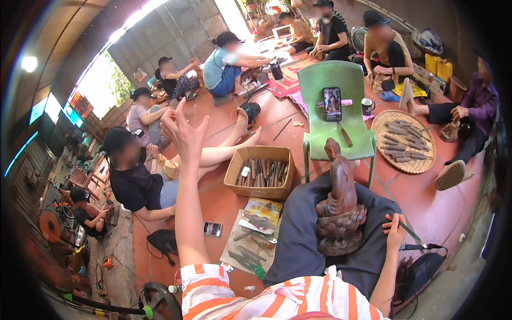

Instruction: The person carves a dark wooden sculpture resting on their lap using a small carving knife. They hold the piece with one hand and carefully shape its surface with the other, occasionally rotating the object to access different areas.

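Observation:
A dark brown carved Buddha statue [344, 186] stands upright on its lotus base [341, 230], in my lap between my thighs. My left hand [184, 130] is raised high in front of me, away from the statue, its fingers spread and nothing in them. Beside my right thigh, my right hand [394, 229] is closed around a slim dark green tool [412, 233] with a pale tip; its exact kind is too small to tell. The tool points down to the right, apart from the statue.
Ahead stands a green plastic chair [322, 136] bearing a phone [332, 104] and a wooden-handled tool [345, 136]. A cardboard box [234, 184] of handled tools and a round woven tray [381, 120] of more tools flank it. Several people sit around on the tiled floor.

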The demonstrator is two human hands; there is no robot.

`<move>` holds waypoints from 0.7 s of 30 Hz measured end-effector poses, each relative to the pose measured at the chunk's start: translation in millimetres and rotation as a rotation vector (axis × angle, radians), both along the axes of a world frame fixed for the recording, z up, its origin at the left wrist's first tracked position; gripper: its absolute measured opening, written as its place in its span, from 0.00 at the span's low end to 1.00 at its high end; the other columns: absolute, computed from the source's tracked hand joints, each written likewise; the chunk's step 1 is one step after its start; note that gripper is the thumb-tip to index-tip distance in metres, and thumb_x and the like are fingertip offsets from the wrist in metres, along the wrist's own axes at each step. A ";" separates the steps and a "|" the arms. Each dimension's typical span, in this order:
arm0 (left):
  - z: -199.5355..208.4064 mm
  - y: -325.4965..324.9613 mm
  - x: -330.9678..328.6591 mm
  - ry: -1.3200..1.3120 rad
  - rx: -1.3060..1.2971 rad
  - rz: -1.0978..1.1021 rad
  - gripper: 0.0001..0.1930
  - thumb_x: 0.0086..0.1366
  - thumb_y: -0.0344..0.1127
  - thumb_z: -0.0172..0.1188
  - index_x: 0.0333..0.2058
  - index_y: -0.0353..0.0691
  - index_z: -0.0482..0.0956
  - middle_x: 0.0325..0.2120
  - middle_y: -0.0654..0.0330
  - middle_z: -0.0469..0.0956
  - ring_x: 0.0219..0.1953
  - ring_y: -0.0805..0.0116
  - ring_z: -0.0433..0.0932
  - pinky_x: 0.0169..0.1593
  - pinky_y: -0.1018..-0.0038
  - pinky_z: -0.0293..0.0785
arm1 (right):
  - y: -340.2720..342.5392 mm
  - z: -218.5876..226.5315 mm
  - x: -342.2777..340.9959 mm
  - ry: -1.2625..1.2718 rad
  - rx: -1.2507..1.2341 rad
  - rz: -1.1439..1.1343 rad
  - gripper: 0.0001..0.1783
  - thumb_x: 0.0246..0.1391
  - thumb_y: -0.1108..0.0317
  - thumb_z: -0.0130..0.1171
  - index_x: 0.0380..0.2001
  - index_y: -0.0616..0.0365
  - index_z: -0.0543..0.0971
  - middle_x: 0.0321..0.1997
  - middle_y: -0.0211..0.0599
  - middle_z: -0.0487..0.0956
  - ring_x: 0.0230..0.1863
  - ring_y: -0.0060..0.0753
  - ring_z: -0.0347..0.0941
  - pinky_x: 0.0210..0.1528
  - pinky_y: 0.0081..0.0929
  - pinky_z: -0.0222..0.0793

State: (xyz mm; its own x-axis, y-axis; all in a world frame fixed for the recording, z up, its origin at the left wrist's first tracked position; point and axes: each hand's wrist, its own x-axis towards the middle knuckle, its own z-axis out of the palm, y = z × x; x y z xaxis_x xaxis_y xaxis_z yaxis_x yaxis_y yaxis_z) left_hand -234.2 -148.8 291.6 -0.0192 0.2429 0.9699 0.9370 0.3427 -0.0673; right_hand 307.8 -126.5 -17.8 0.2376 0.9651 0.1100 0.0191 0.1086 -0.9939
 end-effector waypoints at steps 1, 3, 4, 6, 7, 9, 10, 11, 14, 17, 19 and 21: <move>0.6 1.8 8.3 0.005 0.015 -0.009 0.40 0.40 0.40 0.77 0.54 0.49 0.70 0.43 0.56 0.61 0.48 0.56 0.64 0.53 0.58 0.60 | -1.1 -0.5 3.1 -0.008 0.001 -0.010 0.13 0.67 0.61 0.46 0.36 0.59 0.74 0.35 0.39 0.82 0.22 0.18 0.75 0.18 0.13 0.66; 4.3 -2.4 3.9 -0.004 0.018 0.005 0.39 0.40 0.40 0.77 0.54 0.49 0.70 0.44 0.55 0.62 0.49 0.55 0.64 0.55 0.58 0.59 | -1.7 3.7 -1.6 -0.021 -0.017 -0.019 0.13 0.67 0.61 0.46 0.36 0.59 0.74 0.35 0.39 0.82 0.22 0.18 0.74 0.18 0.13 0.66; 9.6 1.0 -4.9 -0.028 0.008 0.013 0.39 0.40 0.40 0.77 0.54 0.48 0.70 0.44 0.55 0.62 0.49 0.55 0.64 0.55 0.58 0.59 | 2.2 4.6 -3.5 -0.041 -0.016 -0.010 0.13 0.67 0.61 0.46 0.36 0.59 0.74 0.35 0.39 0.82 0.22 0.18 0.74 0.18 0.13 0.66; 11.2 15.2 -6.9 -0.030 0.029 0.042 0.38 0.40 0.40 0.77 0.53 0.48 0.70 0.44 0.55 0.63 0.50 0.54 0.63 0.55 0.58 0.59 | 9.9 7.9 -2.8 -0.031 0.046 -0.039 0.13 0.67 0.62 0.47 0.35 0.59 0.74 0.34 0.40 0.82 0.20 0.18 0.74 0.17 0.12 0.65; -1.9 9.8 -10.4 -0.047 -0.020 0.063 0.39 0.40 0.41 0.76 0.53 0.48 0.70 0.44 0.55 0.63 0.50 0.54 0.63 0.54 0.57 0.59 | 2.1 -0.6 -0.4 -0.028 0.001 -0.021 0.13 0.67 0.61 0.47 0.35 0.59 0.74 0.33 0.40 0.82 0.20 0.18 0.74 0.17 0.12 0.65; -8.4 4.4 -17.7 -0.038 -0.038 0.077 0.39 0.39 0.41 0.76 0.54 0.48 0.70 0.44 0.55 0.62 0.50 0.54 0.63 0.53 0.57 0.60 | -0.2 -6.6 -0.9 0.025 -0.010 -0.009 0.13 0.67 0.61 0.47 0.35 0.59 0.73 0.33 0.40 0.81 0.19 0.18 0.74 0.16 0.12 0.65; -14.1 5.8 -18.3 -0.065 -0.038 0.077 0.40 0.39 0.41 0.76 0.54 0.48 0.70 0.44 0.55 0.62 0.50 0.54 0.63 0.53 0.56 0.60 | 1.1 -3.6 -3.7 0.037 -0.025 -0.015 0.13 0.67 0.61 0.47 0.34 0.59 0.73 0.33 0.39 0.81 0.19 0.19 0.73 0.16 0.13 0.65; -21.6 4.3 -15.8 -0.099 -0.051 0.082 0.40 0.39 0.41 0.76 0.54 0.49 0.70 0.45 0.55 0.62 0.50 0.54 0.63 0.54 0.56 0.60 | -0.1 -0.4 -4.5 0.023 -0.020 -0.013 0.13 0.67 0.62 0.47 0.34 0.59 0.73 0.33 0.39 0.81 0.19 0.19 0.74 0.16 0.13 0.65; -23.8 15.2 -13.4 -0.136 -0.055 0.071 0.40 0.39 0.41 0.76 0.54 0.49 0.70 0.45 0.55 0.61 0.50 0.54 0.63 0.55 0.56 0.59 | -1.6 7.9 -7.2 0.004 -0.023 -0.010 0.13 0.67 0.62 0.46 0.33 0.58 0.73 0.33 0.39 0.81 0.20 0.20 0.75 0.16 0.13 0.66; -22.5 19.6 -6.3 -0.120 -0.047 0.059 0.40 0.39 0.41 0.76 0.54 0.49 0.70 0.45 0.55 0.61 0.50 0.54 0.63 0.55 0.56 0.59 | 1.1 9.6 -2.8 -0.011 0.014 -0.001 0.13 0.67 0.61 0.46 0.34 0.58 0.73 0.33 0.39 0.81 0.21 0.19 0.75 0.17 0.13 0.66; -20.6 17.8 -6.2 -0.100 -0.042 0.054 0.40 0.39 0.41 0.76 0.54 0.49 0.70 0.45 0.55 0.61 0.50 0.54 0.63 0.56 0.56 0.59 | -2.7 10.9 -6.8 -0.001 0.000 -0.003 0.13 0.67 0.62 0.45 0.34 0.58 0.73 0.33 0.38 0.81 0.21 0.19 0.75 0.18 0.13 0.66; -22.9 15.6 -6.9 -0.090 -0.038 0.042 0.40 0.39 0.40 0.76 0.54 0.50 0.70 0.45 0.55 0.61 0.50 0.54 0.63 0.55 0.56 0.59 | -3.7 13.6 -5.3 -0.002 0.001 -0.004 0.13 0.67 0.62 0.45 0.33 0.58 0.73 0.33 0.38 0.81 0.21 0.19 0.75 0.18 0.13 0.66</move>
